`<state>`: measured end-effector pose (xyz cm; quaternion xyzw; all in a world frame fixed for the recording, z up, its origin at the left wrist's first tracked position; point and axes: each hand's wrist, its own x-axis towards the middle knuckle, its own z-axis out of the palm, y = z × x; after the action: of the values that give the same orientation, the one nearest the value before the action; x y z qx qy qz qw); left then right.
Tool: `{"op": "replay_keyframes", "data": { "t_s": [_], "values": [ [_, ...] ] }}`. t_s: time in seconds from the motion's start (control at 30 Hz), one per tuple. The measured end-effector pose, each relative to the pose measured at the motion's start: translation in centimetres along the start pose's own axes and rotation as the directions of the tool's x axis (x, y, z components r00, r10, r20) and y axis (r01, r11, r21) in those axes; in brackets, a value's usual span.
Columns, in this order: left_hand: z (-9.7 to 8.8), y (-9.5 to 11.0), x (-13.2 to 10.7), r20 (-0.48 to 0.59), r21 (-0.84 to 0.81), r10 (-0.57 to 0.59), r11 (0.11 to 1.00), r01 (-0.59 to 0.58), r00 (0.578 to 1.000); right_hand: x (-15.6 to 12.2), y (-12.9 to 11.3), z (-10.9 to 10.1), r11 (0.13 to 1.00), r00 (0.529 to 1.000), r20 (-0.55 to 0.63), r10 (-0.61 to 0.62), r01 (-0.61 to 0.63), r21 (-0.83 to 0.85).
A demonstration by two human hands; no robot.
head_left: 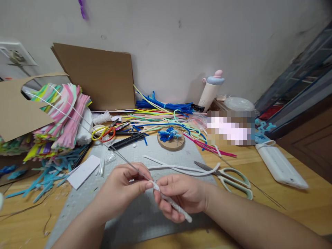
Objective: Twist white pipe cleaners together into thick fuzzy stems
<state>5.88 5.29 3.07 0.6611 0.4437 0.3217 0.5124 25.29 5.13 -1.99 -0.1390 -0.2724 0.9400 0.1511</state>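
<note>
Wooden worktop, grey mat centre; white wall behind. Left hand and right hand fingers pinch white fuzzy stem.

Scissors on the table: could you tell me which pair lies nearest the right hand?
The pale-green-handled pair, just beside the right hand; the orange-handled pair lies farther back, to the left.

The left hand pinches a thin wire just where a white pipe cleaner wraps it. The right hand grips the wrapped part over a grey mat. From the hands, scissors lie at three o'clock, a wooden disc at twelve and a colourful pile at ten.
</note>
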Motion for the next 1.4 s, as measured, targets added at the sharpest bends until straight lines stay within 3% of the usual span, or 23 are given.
{"op": "replay_keyframes", "data": {
  "t_s": [0.3, 0.53, 0.77, 0.83, 0.93, 1.0, 1.03, 1.07, 1.1, 1.17, 1.23, 1.3, 1.4],
  "values": [
    [0.5, -0.3, 0.7, -0.1, -0.138, -0.159, 0.98, 0.144, 0.982, 0.4, 0.2, 0.5, 0.979, 0.965, -0.189, -0.18, 0.157, -0.128],
    [0.3, -0.9, 0.7, -0.112, -0.057, -0.193, 0.981, 0.188, 0.975, 0.7, 0.3, 0.6, 0.927, 0.892, -0.319, -0.321, 0.228, -0.297],
    [0.5, -1.3, 1.0, -0.131, -0.009, -0.202, 0.979, 0.203, 0.97, 1.2, 1.0, 0.4, 0.811, 0.786, -0.411, -0.462, 0.186, -0.554],
    [0.8, -1.4, 1.0, -0.15, -0.018, -0.196, 0.981, 0.195, 0.969, 1.0, 1.2, 0.5, 0.71, 0.722, -0.422, -0.549, 0.135, -0.692],
    [1.3, -1.3, 1.0, -0.191, -0.031, -0.187, 0.982, 0.184, 0.964, 0.4, 1.2, 0.9, 0.354, 0.631, -0.277, -0.725, -0.004, -0.935],
    [1.5, -1.1, 0.9, -0.216, -0.033, -0.18, 0.984, 0.177, 0.96, 0.1, 1.1, 1.1, 0.131, 0.61, -0.147, -0.779, -0.071, -0.989],
    [1.5, -1.1, 0.9, -0.223, -0.03, -0.174, 0.985, 0.171, 0.959, 0.1, 1.1, 1.1, 0.102, 0.613, -0.126, -0.78, -0.075, -0.992],
    [1.4, -1.0, 0.8, -0.224, -0.025, -0.163, 0.987, 0.162, 0.961, 0.1, 1.0, 1.1, 0.149, 0.631, -0.148, -0.761, -0.052, -0.987],
    [1.4, -1.0, 0.7, -0.215, -0.022, -0.147, 0.989, 0.146, 0.966, 0.1, 1.0, 1.1, 0.269, 0.669, -0.204, -0.714, -0.007, -0.963],
    [1.1, -0.9, 0.5, -0.146, -0.027, -0.097, 0.995, 0.094, 0.985, 0.4, 0.8, 0.8, 0.612, 0.798, -0.306, -0.519, 0.097, -0.785],
    [1.0, -0.8, 0.4, -0.062, -0.035, -0.023, 0.999, 0.02, 0.998, 0.5, 0.6, 0.5, 0.865, 0.93, -0.259, -0.261, 0.106, -0.49],
    [0.9, -0.8, 0.2, -0.006, -0.029, 0.065, 0.997, -0.066, 0.998, 0.4, 0.4, 0.2, 0.959, 0.987, -0.129, -0.091, 0.052, -0.278],
    [0.8, -0.7, 0.0, 0.028, -0.015, 0.187, 0.982, -0.186, 0.982, 0.0, 0.2, 0.0, 0.995, 1.0, 0.01, -0.028, 0.029, -0.097]
  ]
}}
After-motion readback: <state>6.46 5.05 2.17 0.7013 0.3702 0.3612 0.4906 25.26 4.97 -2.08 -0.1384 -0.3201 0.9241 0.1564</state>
